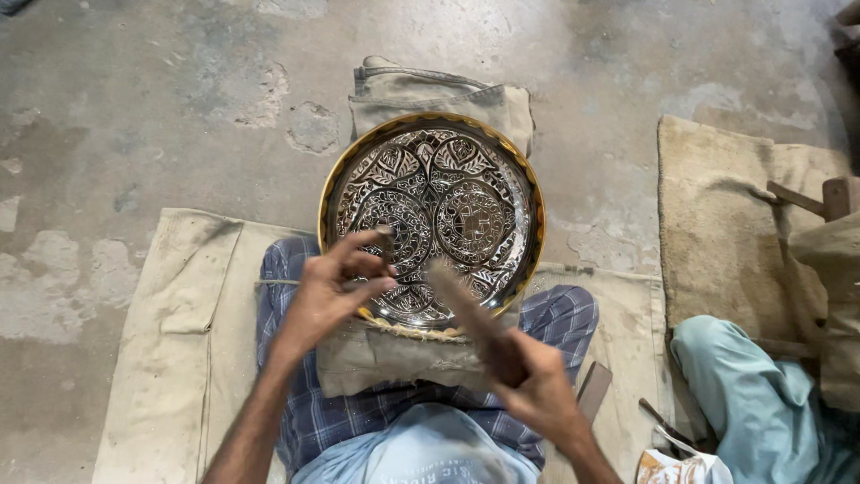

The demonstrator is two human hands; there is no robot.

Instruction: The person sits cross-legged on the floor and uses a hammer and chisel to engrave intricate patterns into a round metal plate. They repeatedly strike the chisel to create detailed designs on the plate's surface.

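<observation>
A round metal plate [502,161] with a gold rim and dense engraved floral patterns leans on folded cloth over my lap. My left hand [336,287] pinches a small metal chisel [386,238] with its tip on the plate's lower left part. My right hand [537,390] grips the handle of a wooden mallet [457,300], which is blurred and raised just over the plate's lower edge, close to the chisel.
A folded beige cloth [430,94] lies behind the plate and a sack mat [179,305] covers the concrete floor under me. At the right sit a person's knee in light blue cloth [743,385], a woven mat [717,206], a wooden piece [824,199] and small tools [663,421].
</observation>
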